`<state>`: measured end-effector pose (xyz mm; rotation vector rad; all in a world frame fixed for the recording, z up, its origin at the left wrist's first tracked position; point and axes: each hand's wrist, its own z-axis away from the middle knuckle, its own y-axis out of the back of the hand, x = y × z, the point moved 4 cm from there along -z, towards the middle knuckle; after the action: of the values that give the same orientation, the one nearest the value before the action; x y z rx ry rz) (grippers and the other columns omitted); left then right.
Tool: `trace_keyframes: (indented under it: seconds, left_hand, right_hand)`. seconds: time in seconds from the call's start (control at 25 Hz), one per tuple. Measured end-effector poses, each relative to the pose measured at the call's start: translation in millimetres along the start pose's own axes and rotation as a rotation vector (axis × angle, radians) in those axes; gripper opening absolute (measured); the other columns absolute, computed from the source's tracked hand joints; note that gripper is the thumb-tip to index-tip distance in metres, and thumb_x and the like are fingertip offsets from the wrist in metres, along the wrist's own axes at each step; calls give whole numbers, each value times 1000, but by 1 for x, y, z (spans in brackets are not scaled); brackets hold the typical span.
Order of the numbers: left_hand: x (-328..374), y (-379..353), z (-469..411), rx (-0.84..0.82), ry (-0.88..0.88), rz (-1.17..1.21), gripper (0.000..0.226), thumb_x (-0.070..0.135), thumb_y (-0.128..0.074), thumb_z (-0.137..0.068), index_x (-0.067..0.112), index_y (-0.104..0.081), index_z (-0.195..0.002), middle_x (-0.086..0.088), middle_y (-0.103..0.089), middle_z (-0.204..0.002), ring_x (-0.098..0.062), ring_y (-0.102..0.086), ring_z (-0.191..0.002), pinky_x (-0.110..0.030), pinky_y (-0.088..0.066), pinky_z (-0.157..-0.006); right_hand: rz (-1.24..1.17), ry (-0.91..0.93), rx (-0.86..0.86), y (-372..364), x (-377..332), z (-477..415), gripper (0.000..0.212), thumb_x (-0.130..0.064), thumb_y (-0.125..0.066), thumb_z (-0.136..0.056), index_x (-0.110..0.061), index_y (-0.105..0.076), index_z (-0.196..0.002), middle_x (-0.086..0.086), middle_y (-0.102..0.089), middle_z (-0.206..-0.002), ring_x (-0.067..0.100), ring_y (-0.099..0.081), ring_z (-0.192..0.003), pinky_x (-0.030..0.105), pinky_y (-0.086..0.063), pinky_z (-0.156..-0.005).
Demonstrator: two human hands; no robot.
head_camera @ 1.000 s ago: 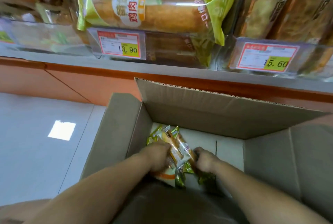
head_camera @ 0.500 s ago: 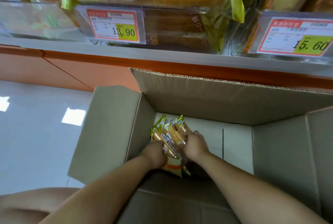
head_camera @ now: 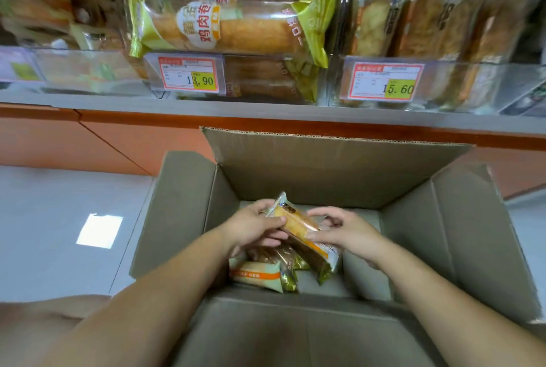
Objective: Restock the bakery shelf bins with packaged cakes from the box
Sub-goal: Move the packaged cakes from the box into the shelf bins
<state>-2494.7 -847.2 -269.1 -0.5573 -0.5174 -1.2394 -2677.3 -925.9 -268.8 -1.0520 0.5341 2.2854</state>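
Observation:
An open cardboard box stands on the floor below the shelf. Above its bottom, a packaged cake in clear and orange wrap is held between both hands. My left hand grips its upper left end, thumb on top. My right hand pinches its lower right part with curled fingers. Under them lie more packaged cakes with green and orange wrappers. The middle clear shelf bin, price tag 13.90, holds green-wrapped rolls.
A second bin on the right, tagged 15.60, holds darker packaged pastries. A bin at the left looks blurred. An orange shelf base runs behind the box. Grey floor lies to the left. The box flaps stand open on all sides.
Both hands have risen from the box bottom with one cake lifted between them. The other packs stay below. The camera has tilted up, showing more of the shelf bins.

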Motion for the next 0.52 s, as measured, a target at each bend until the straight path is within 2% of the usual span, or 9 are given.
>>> trace_keyframes:
  seconds: [0.04,0.12,0.2,0.24,0.32,0.44,0.52]
  left_hand:
    - [4,-2,4,8,-41,38,30,9,-62,-94,16,-55,-122,-7,-74,-85,-14,-72,-75,-27,-60,-73]
    - [13,-6,14,13,-114,126,26,3,-60,-93,10,-57,-118,-10,-74,-84,-16,-73,-77,-27,-61,-73]
    - [19,-12,21,10,-161,201,28,1,-59,-93,8,-56,-120,-13,-74,-90,-19,-73,-83,-27,-61,-74]
    - [21,-16,24,12,-178,220,28,1,-58,-94,7,-56,-121,-14,-74,-93,-20,-74,-86,-27,-61,-74]
    - [26,-29,30,17,-212,232,30,1,-57,-94,8,-54,-123,-15,-74,-98,-23,-73,-90,-29,-61,-77]
    - [34,-43,37,18,-264,143,34,8,-60,-94,17,-53,-126,-10,-74,-106,-23,-71,-100,-36,-58,-87]
    - [45,-47,43,15,-303,32,37,16,-65,-93,24,-54,-127,-4,-74,-108,-20,-70,-102,-35,-57,-85]
  right_hand:
    - [-63,35,51,4,-7,7,36,-19,-80,-76,-34,-68,-106,0,-59,-90,10,-59,-78,18,-45,-71]
    - [-345,22,160,16,-11,22,30,-20,-68,-87,-23,-65,-116,2,-69,-94,11,-65,-77,21,-51,-64]
    - [-667,-41,187,27,-8,33,29,-28,-55,-96,-13,-60,-121,11,-71,-99,22,-70,-81,32,-58,-62]
    - [-755,-67,172,31,-7,39,31,-33,-51,-97,-12,-59,-119,14,-71,-103,28,-71,-86,38,-60,-65]
    - [-792,-43,136,33,-9,48,32,-30,-54,-96,-9,-58,-119,16,-70,-110,31,-70,-94,43,-61,-70]
    - [-707,87,182,36,-17,57,38,-6,-64,-86,-5,-55,-123,17,-66,-116,24,-69,-94,33,-60,-66]
    - [-654,132,239,45,-26,67,36,-3,-66,-84,-6,-57,-119,17,-65,-117,24,-69,-94,28,-59,-64]
